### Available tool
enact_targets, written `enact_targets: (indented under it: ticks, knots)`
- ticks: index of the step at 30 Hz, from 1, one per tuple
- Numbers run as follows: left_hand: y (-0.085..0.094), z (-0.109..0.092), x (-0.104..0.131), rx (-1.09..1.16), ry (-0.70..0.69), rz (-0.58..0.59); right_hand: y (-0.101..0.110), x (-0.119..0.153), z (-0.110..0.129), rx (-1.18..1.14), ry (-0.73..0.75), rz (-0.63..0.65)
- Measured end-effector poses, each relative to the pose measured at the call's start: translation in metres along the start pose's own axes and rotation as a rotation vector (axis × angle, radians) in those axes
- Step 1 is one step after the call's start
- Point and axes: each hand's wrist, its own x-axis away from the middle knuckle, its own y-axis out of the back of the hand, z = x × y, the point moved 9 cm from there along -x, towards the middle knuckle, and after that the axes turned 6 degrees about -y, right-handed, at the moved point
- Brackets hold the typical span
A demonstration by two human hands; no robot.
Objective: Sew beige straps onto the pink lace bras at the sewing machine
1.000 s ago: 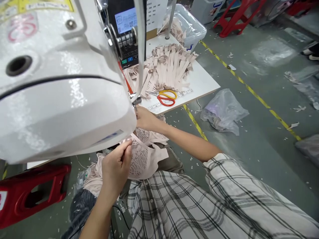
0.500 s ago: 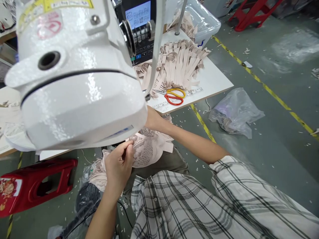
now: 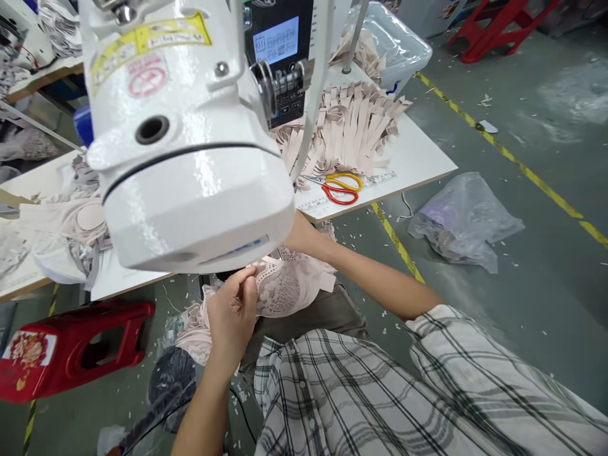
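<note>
Lace garment (image 3: 285, 291), head view: the pale pink piece lies just in front of the sewing machine head (image 3: 199, 209), its upper edge running out of sight beneath the casing, its lower edge at my lap. My left hand (image 3: 232, 310) pinches its near edge between thumb and forefinger. My right hand (image 3: 304, 237) reaches behind the casing; its fingers are hidden, so I cannot tell whether they grip or press flat. Scissors (image 3: 344, 188) rest on the table (image 3: 430, 161), beside a heap of fabric strips (image 3: 358, 123).

Likely faults, in my judgement: uneven pull between my two hands could skew the edge or stretch the lace; a loose fold could be caught under the machine head, since the casing blocks my sight of it; and fingers kept so near the mechanism could be nipped should the machine start. My left pinch is small, so the thin edge might slip from it.

Compared with one second ago, my left hand keeps its pinch, while the garment's lower part hangs less far down and looks more gathered. More of my right hand is now masked by the casing. The view has swung leftward; scissors and strips lie as they did.
</note>
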Motion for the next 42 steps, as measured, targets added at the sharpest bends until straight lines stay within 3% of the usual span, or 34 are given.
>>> enact_targets:
  ticks: [13, 15, 19, 22, 26, 42]
  knots:
    - [-0.009, 0.014, 0.011, -0.017, 0.064, 0.072, 0.0, 0.007, 0.006, 0.018, 0.011, -0.003]
    - [-0.01, 0.01, 0.012, -0.048, 0.009, 0.056, 0.003, 0.009, 0.009, 0.011, 0.01, 0.0]
    - [-0.005, -0.018, 0.014, -0.237, -0.224, -0.135, 0.009, 0.012, 0.011, 0.025, 0.007, 0.0]
    - [-0.02, -0.038, 0.015, -0.315, -0.347, -0.101, 0.009, 0.01, 0.011, 0.037, 0.027, 0.003]
    - [-0.032, -0.046, 0.017, -0.387, -0.358, -0.049, 0.006, 0.006, 0.006, 0.059, 0.014, 0.006]
    - [-0.035, -0.048, 0.012, -0.477, -0.363, 0.006, 0.006, 0.002, 0.003, 0.091, -0.051, -0.009]
